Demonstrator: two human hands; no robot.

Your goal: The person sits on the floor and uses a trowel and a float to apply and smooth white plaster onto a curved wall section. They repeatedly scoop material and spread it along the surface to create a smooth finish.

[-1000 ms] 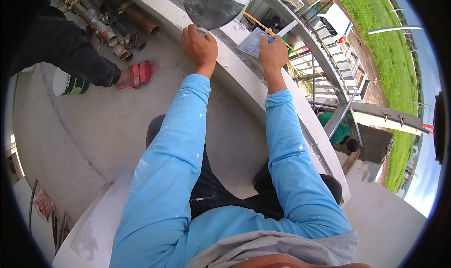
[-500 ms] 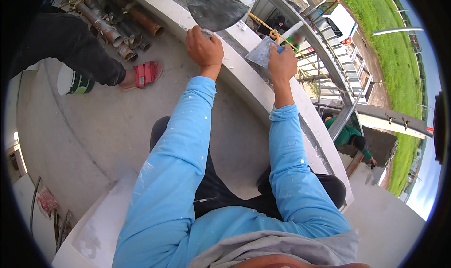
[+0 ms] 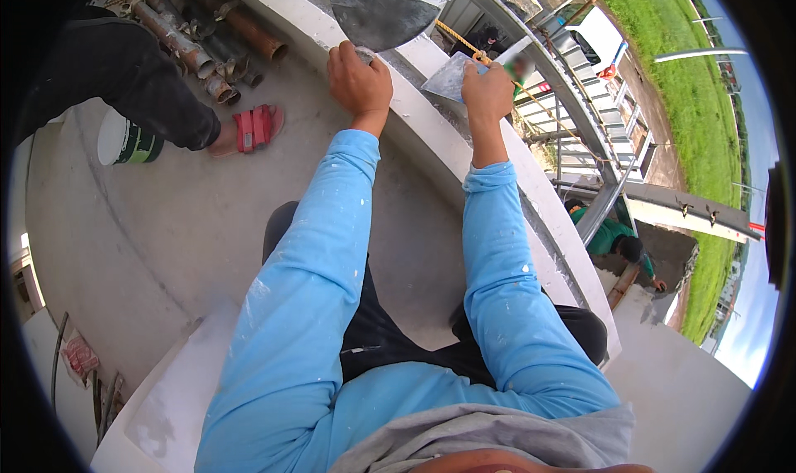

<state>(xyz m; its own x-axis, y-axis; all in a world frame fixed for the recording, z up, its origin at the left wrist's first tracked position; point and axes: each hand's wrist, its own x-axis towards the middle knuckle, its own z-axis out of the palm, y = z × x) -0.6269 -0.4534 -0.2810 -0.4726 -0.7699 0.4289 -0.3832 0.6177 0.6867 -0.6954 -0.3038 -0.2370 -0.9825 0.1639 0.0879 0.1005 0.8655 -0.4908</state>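
ledge point(image 3: 421, 133), two hands point(image 3: 362, 87) point(image 3: 489, 93), two tools point(image 3: 380, 15) point(image 3: 445, 77)

A smooth grey floor point(image 3: 199, 216), crossed by a dark curved line, bears a heap of rusty and dark pipes point(image 3: 195, 56) near a white ledge point(image 3: 410, 108). Also on it are a white and dark green bucket point(image 3: 124, 141) and, to its right, a foot in a red strapped sandal point(image 3: 255, 129)

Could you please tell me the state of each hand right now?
Left hand: closed, holding the broad dark plate.
Right hand: closed, holding the pale flat scraper.
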